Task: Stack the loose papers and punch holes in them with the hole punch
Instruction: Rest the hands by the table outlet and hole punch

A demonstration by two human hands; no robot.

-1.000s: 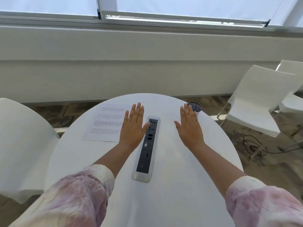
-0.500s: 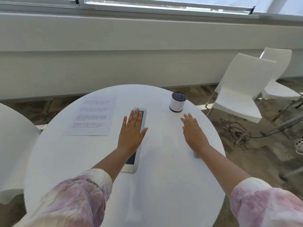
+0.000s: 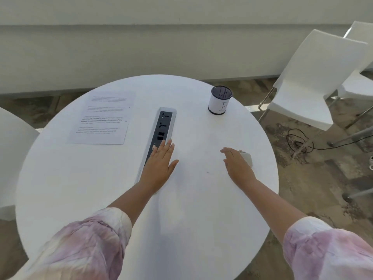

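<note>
Printed papers (image 3: 104, 118) lie flat on the far left of the round white table (image 3: 80, 184). My left hand (image 3: 159, 164) rests flat and open over the near end of the built-in socket strip (image 3: 161, 130). My right hand (image 3: 237, 166) lies flat and open near the table's right edge. A small pale object (image 3: 247, 157) peeks out just beyond its far side, touching or nearly touching the fingers; I cannot tell what it is. Both hands hold nothing.
A white cylindrical cup with a dark rim (image 3: 220, 100) stands at the far right of the table. White chairs (image 3: 314, 77) stand to the right, another chair (image 3: 14, 150) at the left. A black cable (image 3: 298, 140) lies on the floor.
The view has tilted down and to the right. Both hands have drawn back toward me along the table; the pale object beside my right hand has come into sight.
</note>
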